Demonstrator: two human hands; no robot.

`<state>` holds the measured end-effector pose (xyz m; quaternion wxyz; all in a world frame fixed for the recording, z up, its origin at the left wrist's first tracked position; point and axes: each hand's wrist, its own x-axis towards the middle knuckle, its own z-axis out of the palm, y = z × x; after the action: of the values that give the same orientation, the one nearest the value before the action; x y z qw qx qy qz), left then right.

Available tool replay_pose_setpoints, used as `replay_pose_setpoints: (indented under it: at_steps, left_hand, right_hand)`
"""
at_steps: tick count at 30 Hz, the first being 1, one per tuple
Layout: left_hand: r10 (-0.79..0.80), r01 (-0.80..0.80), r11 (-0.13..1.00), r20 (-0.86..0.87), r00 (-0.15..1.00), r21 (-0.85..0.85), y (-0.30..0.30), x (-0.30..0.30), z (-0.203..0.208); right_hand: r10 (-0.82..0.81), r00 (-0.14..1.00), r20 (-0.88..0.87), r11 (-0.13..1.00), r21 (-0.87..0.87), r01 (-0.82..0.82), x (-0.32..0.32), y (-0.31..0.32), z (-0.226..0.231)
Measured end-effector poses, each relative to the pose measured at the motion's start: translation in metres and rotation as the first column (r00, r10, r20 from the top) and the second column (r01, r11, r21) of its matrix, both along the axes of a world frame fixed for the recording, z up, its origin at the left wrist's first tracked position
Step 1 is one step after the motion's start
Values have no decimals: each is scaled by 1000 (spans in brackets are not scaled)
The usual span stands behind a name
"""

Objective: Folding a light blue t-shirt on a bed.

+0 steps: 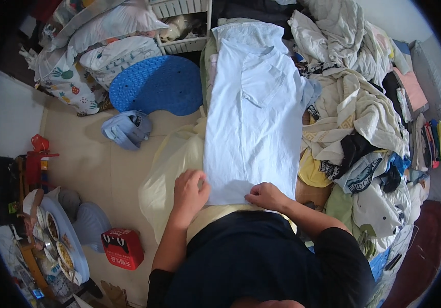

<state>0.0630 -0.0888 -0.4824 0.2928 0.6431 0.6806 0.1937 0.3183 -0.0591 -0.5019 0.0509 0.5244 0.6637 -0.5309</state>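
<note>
pinching the pale-blue shirt (254,149) at its six-o'clock hem (225,201), the right hand (269,196) seems mid-straightening; left hand (190,192), seven o'clock, grip unclear; next calls for even tension.

Dark navy top (251,262), loose black short sleeves (344,251), bare forearms (173,242).

both hands forward of the body, apart, fingers bent.
left forearm (174,241) runs nearly straight ahead; left hand (189,191) back-up, fingers curled inward toward the right, grip not discernible. right forearm (314,219) comes in on a slant, elbow out to the side; right hand (269,197) points left, thumb and fingertips (250,197) drawn close together; contact between them unclear. both forearms bare.
</note>
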Motion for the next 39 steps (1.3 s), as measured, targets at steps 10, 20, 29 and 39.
replay_pose_setpoints:
  at_steps: [10, 20, 29, 39]
  left_hand:
    - [-348, 404, 891, -263, 900, 205, 24, 44, -56]
    - [-595, 615, 787, -210, 776, 46, 5, 81, -32]
    - [-609, 624, 779, -159, 777, 68, -4, 80, -27]
    - [-607, 621, 780, -152, 780, 74, -5, 80, -28]
  right_hand:
    - [-210, 978, -9, 960, -191, 205, 55, 4, -33]
    - [-539, 760, 363, 793, -86, 603, 183, -37, -99]
    - [-384, 772, 507, 849, -134, 511, 165, -31, -108]
    - [-565, 721, 401, 591, -413, 693, 166, -28, -135]
